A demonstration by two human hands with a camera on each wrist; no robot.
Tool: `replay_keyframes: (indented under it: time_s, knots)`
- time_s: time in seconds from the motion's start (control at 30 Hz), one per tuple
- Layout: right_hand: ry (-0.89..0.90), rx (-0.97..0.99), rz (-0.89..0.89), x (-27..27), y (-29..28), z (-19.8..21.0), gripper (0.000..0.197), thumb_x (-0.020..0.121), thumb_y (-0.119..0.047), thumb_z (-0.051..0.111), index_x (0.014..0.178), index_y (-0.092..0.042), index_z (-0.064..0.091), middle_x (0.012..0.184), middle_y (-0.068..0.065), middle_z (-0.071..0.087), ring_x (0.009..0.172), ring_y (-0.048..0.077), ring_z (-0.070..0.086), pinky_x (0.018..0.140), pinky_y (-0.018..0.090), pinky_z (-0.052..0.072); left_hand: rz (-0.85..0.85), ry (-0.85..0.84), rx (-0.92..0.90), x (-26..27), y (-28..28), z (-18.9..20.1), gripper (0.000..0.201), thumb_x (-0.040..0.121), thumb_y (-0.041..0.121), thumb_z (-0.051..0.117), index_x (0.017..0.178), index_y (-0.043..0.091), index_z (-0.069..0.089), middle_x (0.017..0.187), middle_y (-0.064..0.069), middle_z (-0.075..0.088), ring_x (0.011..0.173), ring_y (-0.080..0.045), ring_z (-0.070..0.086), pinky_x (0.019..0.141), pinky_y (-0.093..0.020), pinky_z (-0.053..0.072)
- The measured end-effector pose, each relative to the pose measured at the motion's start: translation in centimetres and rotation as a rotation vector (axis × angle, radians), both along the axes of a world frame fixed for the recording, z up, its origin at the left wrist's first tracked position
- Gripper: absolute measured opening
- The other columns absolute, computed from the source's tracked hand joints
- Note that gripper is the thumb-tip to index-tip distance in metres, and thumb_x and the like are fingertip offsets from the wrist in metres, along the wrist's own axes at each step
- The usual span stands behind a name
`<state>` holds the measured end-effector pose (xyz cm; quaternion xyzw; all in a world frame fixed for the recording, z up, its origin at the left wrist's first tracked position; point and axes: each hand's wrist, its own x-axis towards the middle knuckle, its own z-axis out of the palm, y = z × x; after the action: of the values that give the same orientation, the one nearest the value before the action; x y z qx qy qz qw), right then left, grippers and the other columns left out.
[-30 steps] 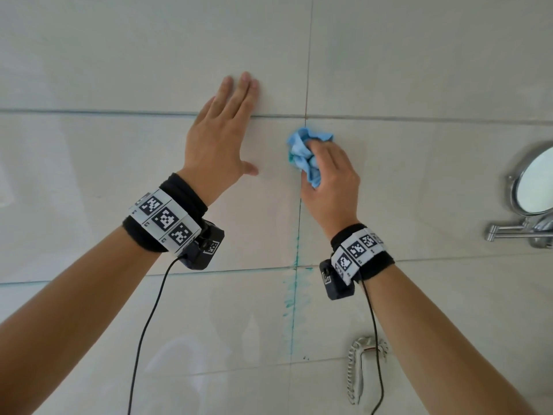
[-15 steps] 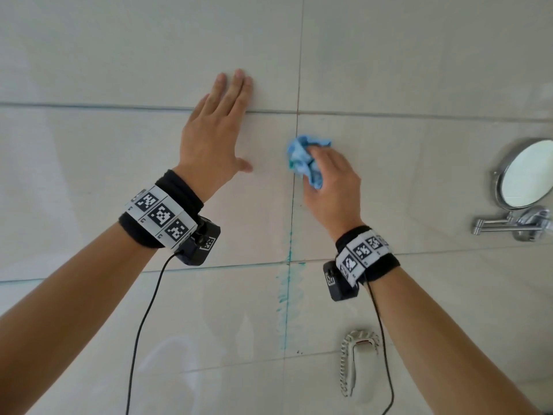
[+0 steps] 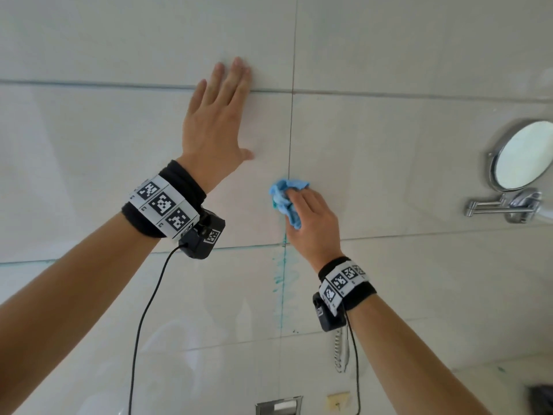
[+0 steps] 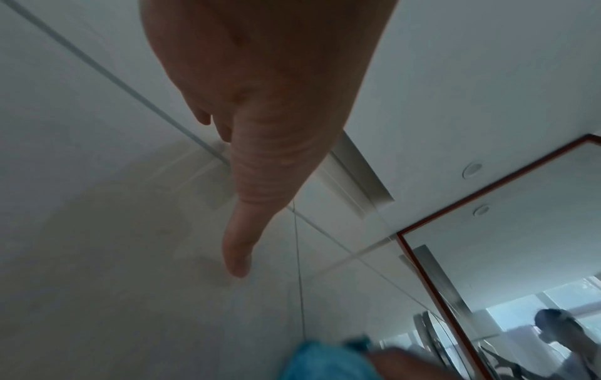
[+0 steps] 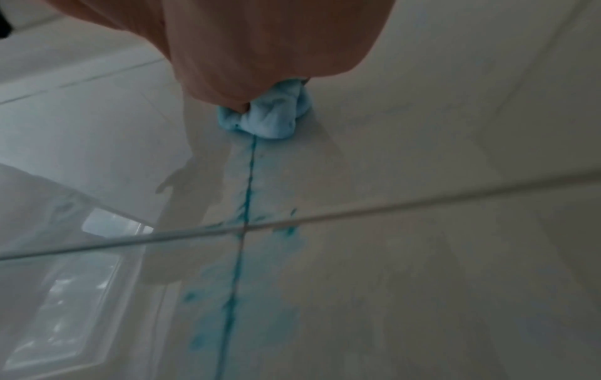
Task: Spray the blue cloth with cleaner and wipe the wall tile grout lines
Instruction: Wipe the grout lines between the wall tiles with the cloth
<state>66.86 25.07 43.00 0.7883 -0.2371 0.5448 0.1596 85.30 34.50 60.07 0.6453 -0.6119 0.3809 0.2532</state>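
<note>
My right hand (image 3: pixel 305 217) grips a bunched blue cloth (image 3: pixel 284 197) and presses it onto the vertical grout line (image 3: pixel 289 145) of the pale wall tiles. The right wrist view shows the cloth (image 5: pixel 273 115) wadded under the palm, with the grout line (image 5: pixel 247 185) below it stained blue-green. Blue-green smears (image 3: pixel 281 277) spread around that line beneath the horizontal joint. My left hand (image 3: pixel 218 115) lies flat on the tile to the left, fingers straight, fingertips across the upper horizontal grout line (image 3: pixel 119 84). In the left wrist view the thumb (image 4: pixel 240 252) touches the tile.
A round chrome mirror (image 3: pixel 522 155) on a swing arm (image 3: pixel 490 206) juts from the wall at the right. Below my right wrist hang a coiled cord (image 3: pixel 339 348), a metal holder (image 3: pixel 278 405) and a small wall plate (image 3: pixel 338 401). A cable (image 3: pixel 143 319) hangs from my left wrist.
My right hand has slid the cloth down the vertical grout line, away from the upper tile joint. The left hand stays flat on the wall.
</note>
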Motion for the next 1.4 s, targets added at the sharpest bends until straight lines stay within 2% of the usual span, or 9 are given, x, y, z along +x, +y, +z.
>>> replay_keyframes:
  time_s: [0.07, 0.27, 0.47, 0.6, 0.8, 0.9, 1.03, 1.2, 1.4]
  knots:
    - [0.028, 0.013, -0.018, -0.5, -0.2, 2.1, 0.042, 0.078, 0.001, 0.077, 0.119, -0.005, 0.069, 0.113, 0.005, 0.07, 0.103, 0.024, 0.065, 0.077, 0.037, 0.061, -0.008, -0.018, 0.015, -0.6, 0.3, -1.4, 0.14, 0.068, 0.041, 0.095, 0.166, 0.013, 0.0, 0.175, -0.005, -0.003, 0.161, -0.028, 0.0, 0.131, -0.042, 0.006]
    - [-0.211, -0.01, 0.01, -0.1, -1.2, 9.6, 0.037, 0.081, -0.002, 0.065, 0.118, -0.006, 0.069, 0.112, 0.006, 0.07, 0.107, 0.028, 0.064, 0.087, 0.036, 0.055, 0.076, 0.064, -0.005, -1.7, 0.3, -5.8, 0.15, 0.063, 0.045, 0.096, 0.163, -0.001, -0.006, 0.172, -0.022, -0.007, 0.16, -0.037, -0.002, 0.13, -0.044, 0.014]
    - [-0.173, -0.03, 0.053, 1.3, -1.6, 2.8, 0.043, 0.077, 0.002, 0.077, 0.119, -0.005, 0.071, 0.111, 0.007, 0.069, 0.105, 0.023, 0.062, 0.085, 0.027, 0.055, 0.119, 0.144, -0.021, -0.8, -0.6, -8.2, 0.139, 0.072, 0.048, 0.089, 0.16, -0.01, -0.002, 0.167, -0.035, -0.004, 0.157, -0.047, 0.0, 0.129, -0.046, 0.015]
    - [-0.002, -0.032, 0.095, 1.3, -1.2, -3.0, 0.044, 0.079, 0.0, 0.076, 0.122, -0.005, 0.072, 0.123, 0.007, 0.07, 0.118, 0.025, 0.063, 0.099, 0.031, 0.056, 0.123, 0.152, -0.035, -0.5, -0.9, -8.5, 0.137, 0.073, 0.05, 0.087, 0.159, -0.011, 0.001, 0.167, -0.035, -0.002, 0.157, -0.047, 0.001, 0.13, -0.046, 0.015]
    - [0.18, -0.151, 0.067, -0.7, -1.4, -1.1, 0.044, 0.077, -0.001, 0.075, 0.121, -0.006, 0.072, 0.119, 0.006, 0.071, 0.115, 0.025, 0.064, 0.092, 0.031, 0.056, 0.111, 0.147, -0.035, -0.7, -0.8, -8.8, 0.137, 0.072, 0.051, 0.087, 0.159, -0.012, 0.002, 0.167, -0.035, 0.0, 0.157, -0.047, 0.002, 0.127, -0.05, 0.023]
    - [0.036, -0.093, 0.049, -0.7, -1.8, 2.1, 0.046, 0.076, 0.0, 0.076, 0.12, -0.007, 0.071, 0.115, 0.005, 0.07, 0.107, 0.024, 0.064, 0.082, 0.032, 0.058, 0.102, 0.156, -0.038, -0.6, -0.8, -8.9, 0.136, 0.073, 0.05, 0.087, 0.159, -0.011, 0.001, 0.168, -0.033, -0.001, 0.158, -0.046, 0.001, 0.126, -0.05, 0.027]
    - [-0.182, -0.044, 0.064, 0.2, -2.1, 4.9, 0.044, 0.077, 0.002, 0.074, 0.12, -0.006, 0.071, 0.111, 0.005, 0.07, 0.104, 0.024, 0.063, 0.084, 0.026, 0.05, 0.095, 0.182, -0.036, -0.7, -0.8, -9.1, 0.133, 0.075, 0.048, 0.085, 0.16, -0.008, 0.001, 0.17, -0.029, -0.002, 0.159, -0.043, 0.0, 0.127, -0.046, 0.026]
    - [-0.142, -0.033, 0.088, 0.8, -1.9, 0.5, 0.043, 0.076, 0.001, 0.078, 0.118, -0.006, 0.072, 0.111, 0.005, 0.07, 0.106, 0.024, 0.063, 0.084, 0.028, 0.055, 0.076, 0.189, -0.043, -0.7, -0.8, -10.3, 0.127, 0.079, 0.045, 0.084, 0.162, -0.004, 0.001, 0.171, -0.024, -0.002, 0.16, -0.039, -0.001, 0.129, -0.043, 0.022]
    - [0.035, 0.011, 0.145, 0.1, -1.5, -7.8, 0.05, 0.074, 0.0, 0.076, 0.124, -0.005, 0.07, 0.124, 0.008, 0.07, 0.12, 0.027, 0.062, 0.096, 0.035, 0.058, 0.078, 0.173, -0.02, -1.2, -0.2, -12.2, 0.129, 0.076, 0.039, 0.088, 0.164, 0.002, 0.002, 0.173, -0.019, 0.0, 0.16, -0.035, 0.0, 0.124, -0.046, 0.033]
